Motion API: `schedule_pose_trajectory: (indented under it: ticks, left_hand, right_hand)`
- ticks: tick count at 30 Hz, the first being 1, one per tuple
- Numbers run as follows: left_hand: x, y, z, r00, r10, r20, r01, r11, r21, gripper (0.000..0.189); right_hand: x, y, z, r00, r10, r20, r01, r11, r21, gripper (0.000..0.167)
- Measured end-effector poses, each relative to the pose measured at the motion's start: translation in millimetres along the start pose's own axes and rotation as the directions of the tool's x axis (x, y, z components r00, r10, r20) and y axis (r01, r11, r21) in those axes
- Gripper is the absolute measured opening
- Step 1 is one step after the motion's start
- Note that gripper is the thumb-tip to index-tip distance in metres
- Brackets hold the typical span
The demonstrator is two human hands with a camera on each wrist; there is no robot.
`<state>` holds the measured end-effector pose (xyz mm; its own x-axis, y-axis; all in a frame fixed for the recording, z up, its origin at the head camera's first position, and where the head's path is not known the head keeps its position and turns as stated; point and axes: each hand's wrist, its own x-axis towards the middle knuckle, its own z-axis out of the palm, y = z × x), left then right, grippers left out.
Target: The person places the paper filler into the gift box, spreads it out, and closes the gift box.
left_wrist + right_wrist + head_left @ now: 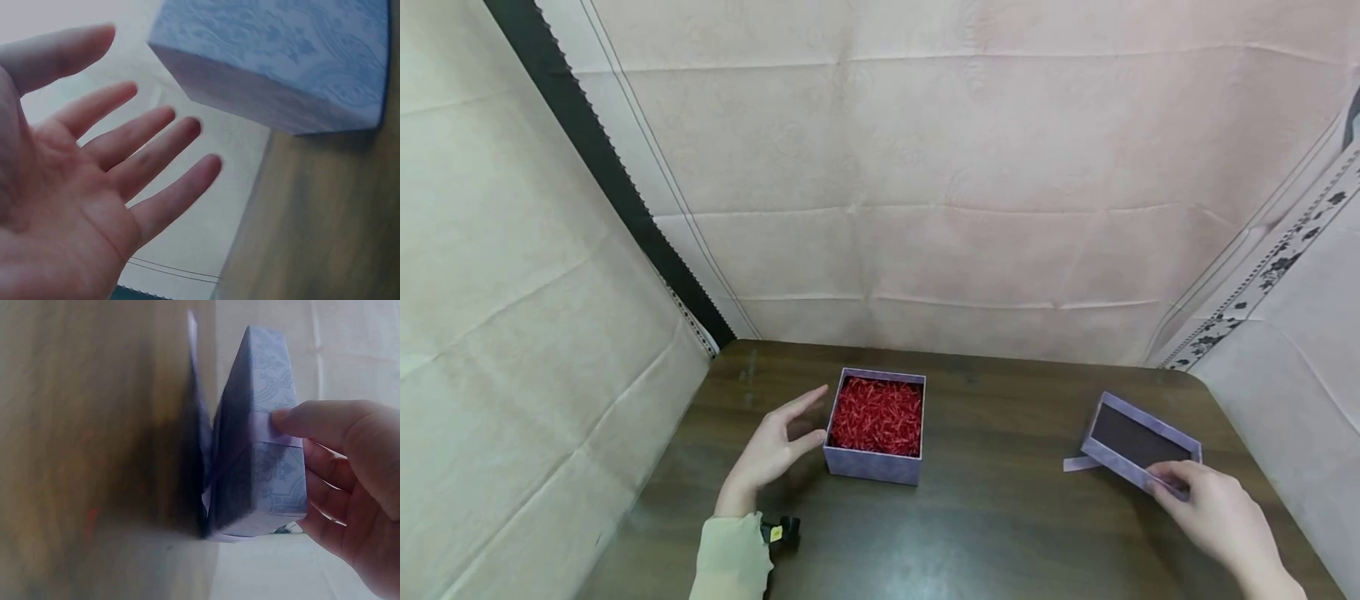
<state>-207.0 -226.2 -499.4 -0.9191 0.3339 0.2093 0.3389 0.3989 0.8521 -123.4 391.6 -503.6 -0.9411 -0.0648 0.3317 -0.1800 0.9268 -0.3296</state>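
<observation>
A lavender patterned gift box (874, 467) stands uncovered on the table, filled with red shredded paper (877, 417). Beside its left wall is my left hand (778, 446), fingers spread and nothing in them. The left wrist view shows that palm (69, 200) close to the box's patterned side (275, 50). Far to the right, my right hand (1221, 508) pinches the box lid (1138, 437) by its near edge. The lid is tilted, its dark inside facing up. A lavender ribbon (256, 437) crosses the lid under my thumb, and a ribbon end (1080, 463) sticks out at its left.
The dark wooden table (985, 517) is enclosed by pale cloth walls (925, 167) at the back and on both sides. A black device (786, 533) is on my left wrist, by the light green sleeve (733, 558).
</observation>
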Motion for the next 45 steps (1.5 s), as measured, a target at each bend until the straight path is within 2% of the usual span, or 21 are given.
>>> schedule_pose_trajectory:
  ticks: [4, 7, 12, 16, 19, 24, 29, 32, 34, 40, 45]
  left_hand:
    - [1.8, 11.1, 0.5, 0.991, 0.090, -0.102, -0.089, 0.996, 0.019, 0.065]
    - [4.6, 21.5, 4.8, 0.973, 0.159, -0.166, -0.159, 0.987, 0.013, 0.062]
    - [9.2, 41.5, 21.0, 0.944, 0.227, -0.241, -0.235, 0.972, -0.002, 0.061]
    - [15.9, 60.7, 41.6, 0.929, 0.277, -0.246, -0.291, 0.957, -0.018, 0.061]
    - [21.3, 73.6, 59.3, 0.925, 0.305, -0.225, -0.319, 0.947, -0.029, 0.062]
    - [29.6, 86.9, 84.5, 0.914, 0.355, -0.193, -0.365, 0.931, -0.016, 0.063]
    - [34.2, 91.0, 96.1, 0.889, 0.413, -0.196, -0.415, 0.909, 0.035, 0.064]
    - [35.0, 90.3, 98.2, 0.886, 0.423, -0.192, -0.419, 0.906, 0.063, 0.066]
    - [35.8, 89.4, 98.6, 0.878, 0.436, -0.198, -0.427, 0.900, 0.086, 0.067]
    - [37.8, 86.0, 98.7, 0.831, 0.504, -0.235, -0.481, 0.864, 0.151, 0.068]
    - [38.1, 84.7, 96.7, 0.806, 0.538, -0.247, -0.513, 0.843, 0.159, 0.060]
  right_hand:
    - [8.0, -12, -3, 0.999, -0.017, -0.041, 0.018, 0.999, 0.035, 0.017]
    - [15.6, -26, -4, 0.997, -0.031, -0.075, 0.037, 0.996, 0.080, 0.018]
    - [30.8, -58, -5, 0.991, -0.062, -0.116, 0.082, 0.981, 0.175, 0.020]
    - [41.4, -88, -8, 0.990, -0.082, -0.116, 0.109, 0.963, 0.248, 0.021]
    - [48.5, -109, -9, 0.988, -0.101, -0.117, 0.132, 0.945, 0.299, 0.020]
    - [61.1, -139, -9, 0.979, -0.160, -0.126, 0.196, 0.905, 0.377, 0.025]
    - [69.9, -164, -11, 0.959, -0.236, -0.157, 0.282, 0.852, 0.442, 0.034]
    - [71.4, -176, -13, 0.948, -0.269, -0.173, 0.319, 0.813, 0.486, 0.036]
    - [71.2, -182, -14, 0.942, -0.286, -0.178, 0.337, 0.796, 0.502, 0.037]
    - [64.9, -193, -9, 0.923, -0.334, -0.191, 0.383, 0.755, 0.532, 0.042]
    - [59.2, -198, -1, 0.902, -0.380, -0.203, 0.426, 0.715, 0.555, 0.045]
